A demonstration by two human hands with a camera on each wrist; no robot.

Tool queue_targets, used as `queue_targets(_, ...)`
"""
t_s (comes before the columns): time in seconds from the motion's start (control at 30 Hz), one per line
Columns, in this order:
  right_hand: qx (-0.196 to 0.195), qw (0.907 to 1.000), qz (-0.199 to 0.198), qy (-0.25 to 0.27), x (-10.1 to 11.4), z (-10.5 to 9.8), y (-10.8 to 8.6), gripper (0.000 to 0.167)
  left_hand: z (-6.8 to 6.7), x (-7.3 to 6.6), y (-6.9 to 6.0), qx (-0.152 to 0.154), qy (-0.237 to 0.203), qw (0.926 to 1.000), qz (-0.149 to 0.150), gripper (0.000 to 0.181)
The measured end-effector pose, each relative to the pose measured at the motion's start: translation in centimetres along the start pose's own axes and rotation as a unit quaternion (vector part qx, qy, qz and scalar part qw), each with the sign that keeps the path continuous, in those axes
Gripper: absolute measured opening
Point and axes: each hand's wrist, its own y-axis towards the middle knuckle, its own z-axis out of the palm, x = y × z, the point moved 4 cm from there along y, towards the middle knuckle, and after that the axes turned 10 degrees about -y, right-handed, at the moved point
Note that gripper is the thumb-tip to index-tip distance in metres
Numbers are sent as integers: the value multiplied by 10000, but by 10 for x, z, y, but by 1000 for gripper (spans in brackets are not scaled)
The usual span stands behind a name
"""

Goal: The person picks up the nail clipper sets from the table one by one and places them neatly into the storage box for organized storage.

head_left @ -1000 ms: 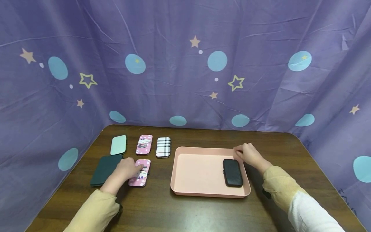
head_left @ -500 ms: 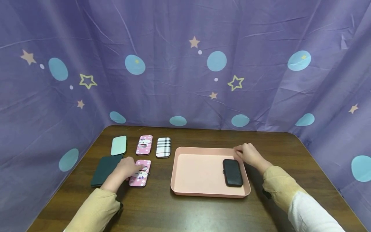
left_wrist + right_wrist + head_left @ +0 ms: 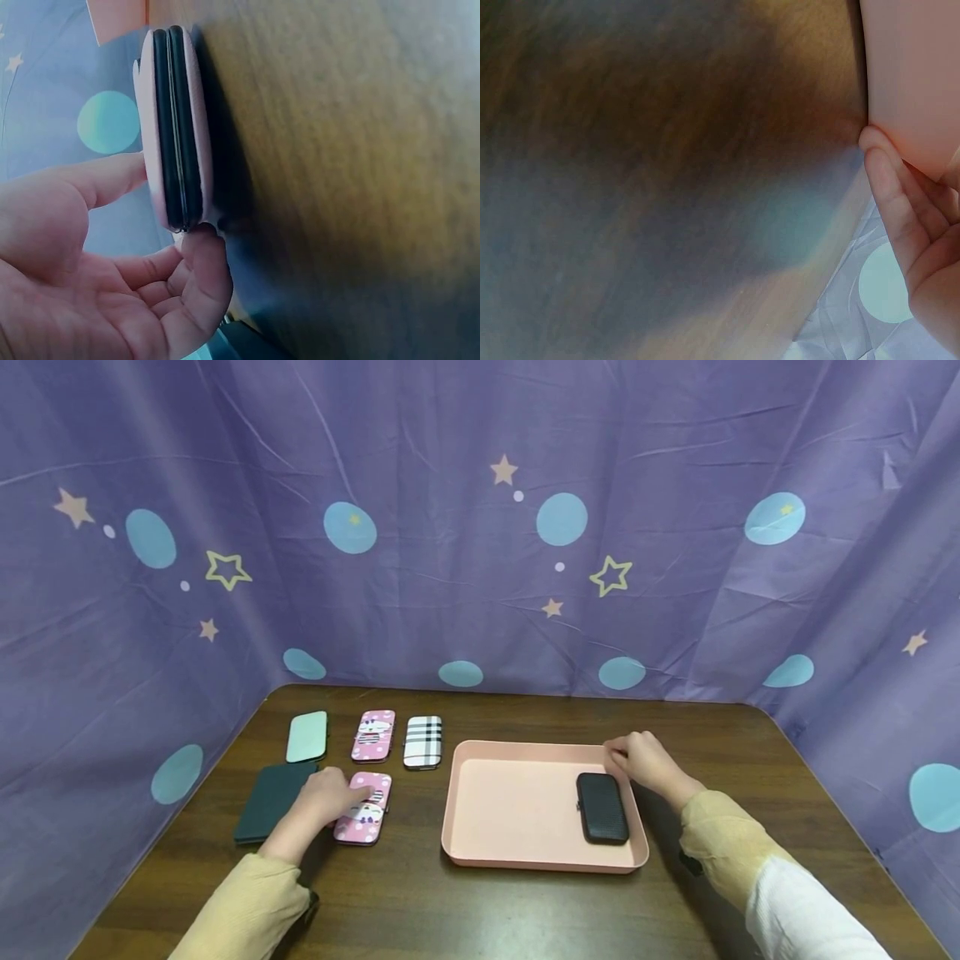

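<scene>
In the head view my left hand grips a pink cat-print clasp case at the left of the table, thumb side over its top. The left wrist view shows the case edge-on and closed, its seam dark, with curled fingers against its end. My right hand pinches the back right corner of a pink tray. Fingertips meet the outside of the tray wall in the right wrist view; the thumb is mostly hidden. A black case lies inside the tray, along its right side.
Behind the gripped case lie a second pink cat-print case, a plaid case and a mint case. A dark green flat item lies left of my left hand, partly covered. A purple curtain stands behind the table.
</scene>
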Motion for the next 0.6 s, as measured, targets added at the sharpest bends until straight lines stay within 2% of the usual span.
queue_targets(0.3,17,10000,-16,43,0,0,0,15,0,4,2,-179,-239,9995,132,44)
queue_targets(0.47,19,10000,-21,49,0,0,1,15,1,8,3,-182,-770,9968,112,38)
queue_targets(0.6,13,10000,-43,21,0,1,0,14,1,11,3,-144,-1369,9903,168,33)
